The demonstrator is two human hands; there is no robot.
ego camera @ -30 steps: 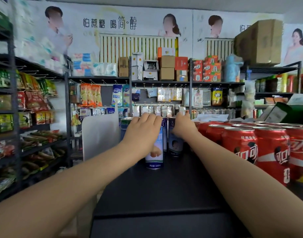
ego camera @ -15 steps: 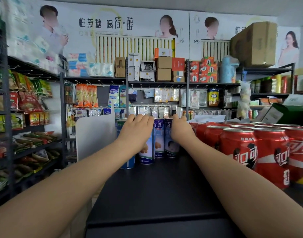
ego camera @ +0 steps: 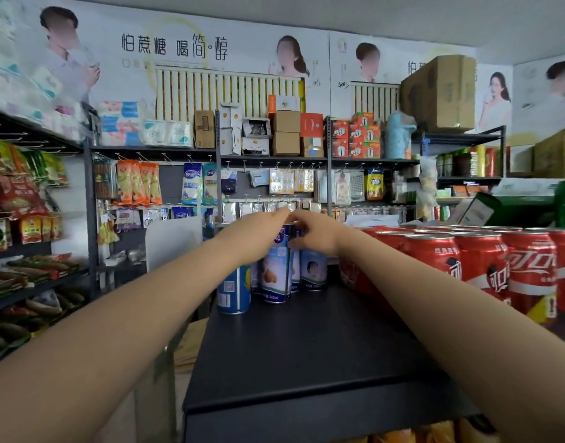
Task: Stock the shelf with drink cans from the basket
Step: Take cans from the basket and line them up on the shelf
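A few tall blue-and-white drink cans (ego camera: 276, 278) stand in a tight group at the far left of the black shelf top (ego camera: 306, 353). A shorter blue can (ego camera: 233, 292) stands at their left, by the shelf edge. My left hand (ego camera: 252, 239) wraps the upper part of the front tall can. My right hand (ego camera: 318, 236) grips the top of the tall can (ego camera: 313, 270) just right of it. The fingertips of both hands nearly meet over the can tops. The basket is out of sight.
Several red cola cans (ego camera: 434, 260) stand in rows along the right side of the shelf top. A white panel (ego camera: 172, 241) stands beyond the shelf's left edge. Racks of snacks (ego camera: 22, 199) and hanging packets (ego camera: 191, 183) line the left and the back wall.
Both hands have drawn together over the can tops. The tall cans now stand closer together than before. The view has shifted slightly.
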